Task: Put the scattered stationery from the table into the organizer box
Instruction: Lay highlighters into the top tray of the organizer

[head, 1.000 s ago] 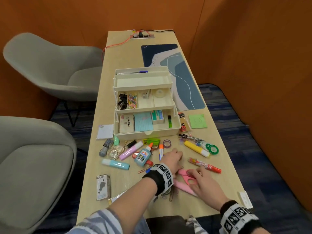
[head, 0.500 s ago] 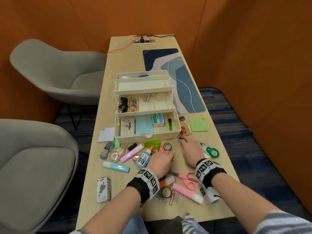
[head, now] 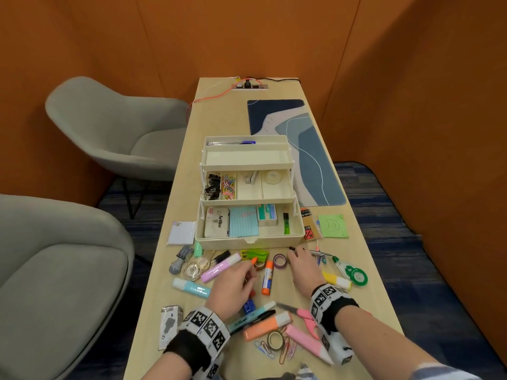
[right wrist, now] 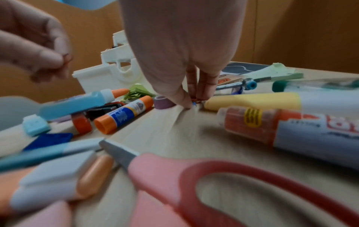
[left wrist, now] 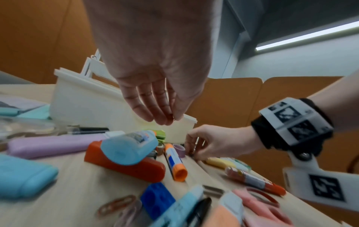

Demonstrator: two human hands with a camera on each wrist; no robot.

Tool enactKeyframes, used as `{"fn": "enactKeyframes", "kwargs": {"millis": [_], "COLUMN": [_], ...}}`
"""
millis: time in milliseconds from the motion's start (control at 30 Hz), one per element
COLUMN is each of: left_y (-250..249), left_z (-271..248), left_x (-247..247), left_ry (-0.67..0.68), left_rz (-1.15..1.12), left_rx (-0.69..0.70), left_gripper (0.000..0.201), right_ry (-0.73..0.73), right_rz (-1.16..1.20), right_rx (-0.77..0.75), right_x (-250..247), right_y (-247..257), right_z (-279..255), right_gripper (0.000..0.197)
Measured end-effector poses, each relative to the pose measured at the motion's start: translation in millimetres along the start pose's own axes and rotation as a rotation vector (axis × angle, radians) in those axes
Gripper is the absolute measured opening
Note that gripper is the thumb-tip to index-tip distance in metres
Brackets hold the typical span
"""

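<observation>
Stationery litters table before organizer box.
Left hand, 7 o'clock, and right hand, 5 o'clock, each pinch something tiny.

Even, bright overhead light; soft faint shadows under items on the table. Ceiling light strip glows beyond the left hand. Wrist views smeared: pink scissors nearest the right wrist badly blurred. Head view bows at edges.
</observation>
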State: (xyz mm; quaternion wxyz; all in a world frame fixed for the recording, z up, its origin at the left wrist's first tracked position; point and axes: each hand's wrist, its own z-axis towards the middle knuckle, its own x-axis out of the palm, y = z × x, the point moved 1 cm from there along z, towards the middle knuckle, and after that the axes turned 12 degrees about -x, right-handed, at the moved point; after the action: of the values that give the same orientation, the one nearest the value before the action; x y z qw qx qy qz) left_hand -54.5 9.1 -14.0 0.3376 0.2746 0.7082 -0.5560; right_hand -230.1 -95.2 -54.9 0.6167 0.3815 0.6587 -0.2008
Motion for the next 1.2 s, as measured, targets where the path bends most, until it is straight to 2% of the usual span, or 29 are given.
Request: {"fn": "enactKeyframes", "kwargs": {"millis": [100, 200, 300, 467, 600, 700, 800, 933, 1033, 1200], "left_y": [-2, -8, -15, -16, -15, -12, -7, 8, 25, 46], "left_z": [12, 28, 56, 123, 163, 174, 163, 117, 75, 18], "left_x": [-10, -25, -46, -86, -100, -100, -102, -106, -98, -72], "left_ry": [-0.038, -0.114, -0.233, -0.455, -0.469, -0.448, -0.475, -0.575, -0.582, -0.48], "left_rz": [-0.034, -0.061, -0.068, -0.006, 0.177, 0.276, 0.215, 0.028, -0.036, 0.061], "left_rx": [-0.008, -0.004, -0.043, -0.173, -0.286, -0.304, -0.248, -0.224, -0.258, -0.258], "left_gripper": [0.003, 0.004, 0.003, 0.003, 0.009, 0.018, 0.024, 0.019, 0.014, 0.013], "right_ry": [0.006, -0.028, -0.049, -0.186, -0.321, -0.354, -0.325, -0.329, -0.326, -0.345], "right_rz": [-0.004, 0.076, 0.164, 0.388, 0.635, 0.845, 1.057, 1.213, 1.173, 0.952], "right_rx": [-0.013, 0.016, 0.099, 0.227, 0.264, 0.266, 0.219, 0.158, 0.191, 0.165], "right_x": [4, 4, -2, -12, -28, -46, -72, -99, -112, -129], "right_y": [2, -2, -7, -8, 0, 13, 30, 55, 75, 83], "right_z": [-2, -3, -2, -5, -5, 2, 22, 83, 133, 179], "right_gripper": [0.047, 0.034, 0.018, 0.014, 0.014, 0.013, 0.015, 0.014, 0.008, 0.012]}}
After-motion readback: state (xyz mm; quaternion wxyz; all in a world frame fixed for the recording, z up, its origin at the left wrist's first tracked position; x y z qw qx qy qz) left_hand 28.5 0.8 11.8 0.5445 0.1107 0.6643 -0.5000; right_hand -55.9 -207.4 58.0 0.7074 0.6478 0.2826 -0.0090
